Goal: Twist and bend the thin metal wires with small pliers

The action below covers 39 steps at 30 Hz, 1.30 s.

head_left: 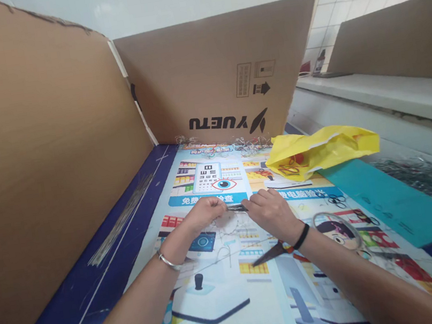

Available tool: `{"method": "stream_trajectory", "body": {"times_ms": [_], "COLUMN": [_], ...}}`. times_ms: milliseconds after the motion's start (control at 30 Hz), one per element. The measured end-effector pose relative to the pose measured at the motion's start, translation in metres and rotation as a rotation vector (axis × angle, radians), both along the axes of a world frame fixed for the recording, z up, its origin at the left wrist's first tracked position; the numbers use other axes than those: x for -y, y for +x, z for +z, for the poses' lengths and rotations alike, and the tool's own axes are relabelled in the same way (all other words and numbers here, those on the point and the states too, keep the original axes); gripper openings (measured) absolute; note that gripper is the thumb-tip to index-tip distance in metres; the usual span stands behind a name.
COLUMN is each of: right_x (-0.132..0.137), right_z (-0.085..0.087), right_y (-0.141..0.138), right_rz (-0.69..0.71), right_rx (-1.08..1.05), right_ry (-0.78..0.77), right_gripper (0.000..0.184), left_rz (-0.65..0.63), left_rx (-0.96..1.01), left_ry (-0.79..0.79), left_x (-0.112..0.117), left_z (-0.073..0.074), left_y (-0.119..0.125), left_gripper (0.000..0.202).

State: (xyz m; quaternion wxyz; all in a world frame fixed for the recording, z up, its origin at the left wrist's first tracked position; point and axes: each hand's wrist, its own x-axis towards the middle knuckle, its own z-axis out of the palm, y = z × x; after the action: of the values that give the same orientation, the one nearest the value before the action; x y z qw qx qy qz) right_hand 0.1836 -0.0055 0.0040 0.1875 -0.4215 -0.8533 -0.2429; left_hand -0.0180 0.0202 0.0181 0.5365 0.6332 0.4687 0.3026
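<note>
Nearest, scissors (269,253) lie just short of the right fingers, their handle partly behind the wrist. The right hand (271,211) has its fingers clamped on a slim metal tool (237,209) that sits between both hands; the left hand (207,211) pinches its fingers together at the tool's tip, on something too small to tell. Beyond the right fingers, rightward, lies a yellow bag (319,147); farthest ahead stands a cardboard panel (207,76).
</note>
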Motion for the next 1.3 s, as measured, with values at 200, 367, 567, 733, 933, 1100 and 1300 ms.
{"method": "stream_trajectory", "body": {"times_ms": [200,367,567,733,933,1100,1300], "right_x": [-0.001,-0.002,-0.003,-0.002,-0.003,-0.005,-0.006], "right_z": [-0.003,-0.006,-0.008,-0.009,-0.009,-0.010,-0.010], "right_y": [-0.001,-0.002,-0.001,-0.002,-0.002,-0.001,0.000], "right_rz": [-0.002,-0.008,-0.013,-0.001,-0.014,-0.021,-0.031], "right_rx": [-0.017,-0.034,-0.044,-0.034,-0.035,-0.045,-0.054], "right_ry": [0.050,0.051,0.041,0.026,0.012,0.010,0.009], "right_gripper": [0.014,0.013,0.012,0.012,0.012,0.011,0.011], "left_rz": [0.001,0.040,0.030,0.017,0.040,0.061,0.173], "left_rx": [0.047,0.028,0.053,0.066,0.065,0.093,0.115], "left_ry": [-0.007,0.029,0.049,0.077,0.074,0.060,-0.012], "left_x": [0.001,0.006,0.004,0.002,0.001,0.004,0.007], "left_z": [-0.001,0.003,-0.002,-0.007,-0.008,-0.007,-0.007], "left_y": [0.000,0.002,0.003,0.003,0.004,0.006,0.014], "left_gripper": [0.012,0.013,0.013,0.012,0.017,0.017,0.023]}}
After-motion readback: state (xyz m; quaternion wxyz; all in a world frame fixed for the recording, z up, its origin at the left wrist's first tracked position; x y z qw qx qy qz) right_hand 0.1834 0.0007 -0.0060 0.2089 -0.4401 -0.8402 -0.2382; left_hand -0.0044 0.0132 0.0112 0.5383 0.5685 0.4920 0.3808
